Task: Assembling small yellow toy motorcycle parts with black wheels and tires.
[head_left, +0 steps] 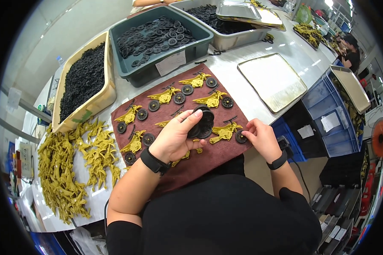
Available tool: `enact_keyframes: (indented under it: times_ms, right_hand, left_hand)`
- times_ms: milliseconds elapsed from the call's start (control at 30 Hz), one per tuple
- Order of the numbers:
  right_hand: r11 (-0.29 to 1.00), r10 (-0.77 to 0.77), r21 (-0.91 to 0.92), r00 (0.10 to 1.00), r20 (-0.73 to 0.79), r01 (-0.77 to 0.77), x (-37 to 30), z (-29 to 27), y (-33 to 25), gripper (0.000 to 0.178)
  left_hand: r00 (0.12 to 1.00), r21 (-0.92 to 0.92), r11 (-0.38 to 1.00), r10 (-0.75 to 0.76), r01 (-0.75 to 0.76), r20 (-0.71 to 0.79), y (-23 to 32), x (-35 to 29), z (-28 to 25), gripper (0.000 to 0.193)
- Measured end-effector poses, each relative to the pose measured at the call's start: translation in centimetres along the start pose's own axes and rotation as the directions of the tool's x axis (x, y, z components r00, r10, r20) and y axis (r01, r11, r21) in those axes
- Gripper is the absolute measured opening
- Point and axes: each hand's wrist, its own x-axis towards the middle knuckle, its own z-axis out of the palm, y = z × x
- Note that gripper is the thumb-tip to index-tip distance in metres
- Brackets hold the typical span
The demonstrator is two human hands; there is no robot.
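Observation:
My left hand (174,137) is closed around a bunch of black toy wheels (205,123), held above the middle of a dark red cloth mat (221,156). At the mat's right edge, the thumb and fingers of my right hand (263,140) pinch a single black wheel (241,136). Just left of that wheel lies a yellow toy motorcycle body (224,132). More yellow bodies lie in rows on the mat, such as one at the far side (194,80), most with black wheels and thin black parts beside them. My left hand and its wheels partly hide the bodies in the middle.
Left of the mat is a heap of yellow bodies (57,174). Beyond stand a cream bin (111,87) of small black parts, a green bin (202,47) of wheels and a grey bin (238,40). A metal tray (272,80) lies right; blue crates (334,123) stand past the table edge.

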Motion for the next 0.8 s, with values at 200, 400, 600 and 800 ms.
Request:
enact_keyframes:
  times_ms: [200, 400, 600, 800]
  right_hand:
    - [0.856, -0.236, 0.431, 0.958, -0.165, 0.285, 0.9, 0.9, -6.3, 0.013]
    - [0.837, -0.309, 0.422, 0.938, -0.159, 0.347, 1.9, 2.4, -8.5, 0.016]
    - [0.859, -0.122, 0.51, 0.984, 0.128, 0.04, 1.9, 1.5, -6.5, 0.008]
    - [0.945, -0.326, 0.064, 0.942, 0.075, 0.322, 1.5, 3.7, -5.3, 0.012]
  left_hand:
    - [0.998, 0.008, 0.999, -0.052, 0.052, 0.018, -0.8, 0.3, -0.5, 0.024]
    - [0.999, -0.024, 0.999, -0.034, 0.035, 0.013, -1.0, -0.1, -0.7, 0.023]
    - [0.996, -0.051, 0.996, 0.064, -0.067, -0.063, -0.3, -1.2, -1.9, 0.02]
    - [0.993, -0.064, 0.995, 0.076, -0.082, -0.095, 0.3, -2.0, -2.4, 0.016]
